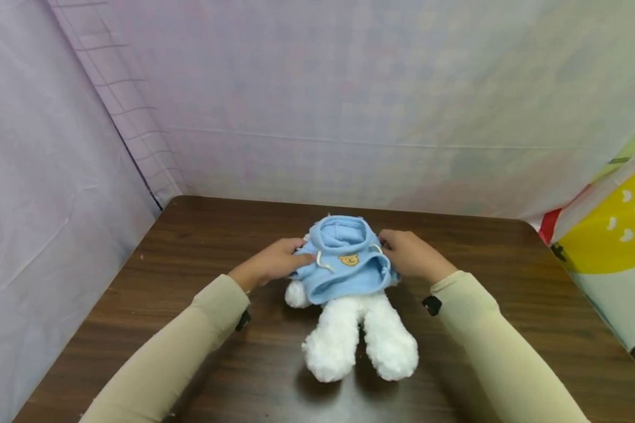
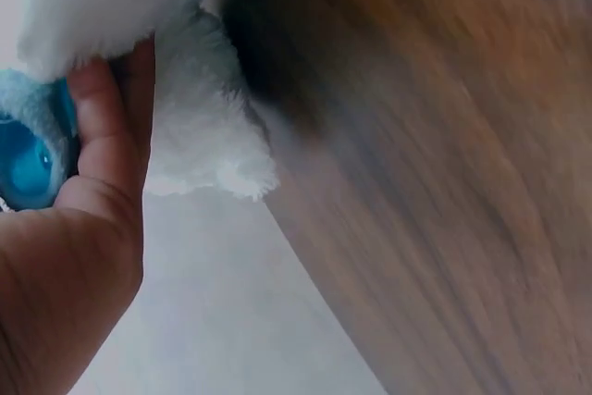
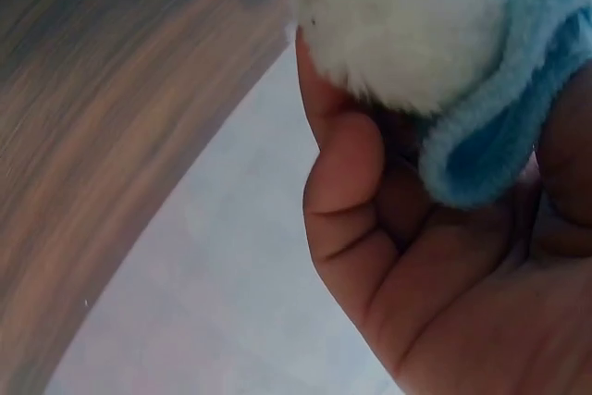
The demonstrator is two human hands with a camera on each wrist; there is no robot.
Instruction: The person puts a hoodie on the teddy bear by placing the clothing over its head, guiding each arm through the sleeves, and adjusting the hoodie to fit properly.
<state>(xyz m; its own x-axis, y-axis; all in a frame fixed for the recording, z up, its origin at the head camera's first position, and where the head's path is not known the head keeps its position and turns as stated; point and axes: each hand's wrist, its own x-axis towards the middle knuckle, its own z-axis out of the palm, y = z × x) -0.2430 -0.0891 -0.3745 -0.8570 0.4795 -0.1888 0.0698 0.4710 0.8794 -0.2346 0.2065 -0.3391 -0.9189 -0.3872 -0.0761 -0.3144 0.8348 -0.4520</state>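
A white plush toy [image 1: 344,329] lies on the table with its two fluffy legs toward me. Over its upper body is a small light-blue hoodie [image 1: 344,279] with a bear-face patch and white drawstrings; the toy's head cannot be made out. My left hand [image 1: 277,258] grips the hoodie's left side, thumb on top, above a white paw [image 1: 297,294]. On the opposite side my right hand [image 1: 413,255] holds the hoodie's edge, its fingertips partly hidden. The right wrist view has curled fingers under white fur [image 3: 407,34] beside the blue hem [image 3: 472,159].
The dark brown wooden table [image 1: 217,235] has rounded far corners. A pale printed cloth [image 1: 349,106] hangs behind it, and another light curtain [image 1: 47,176] is on the left. At the right is a cloth with a yellow print [image 1: 614,229].
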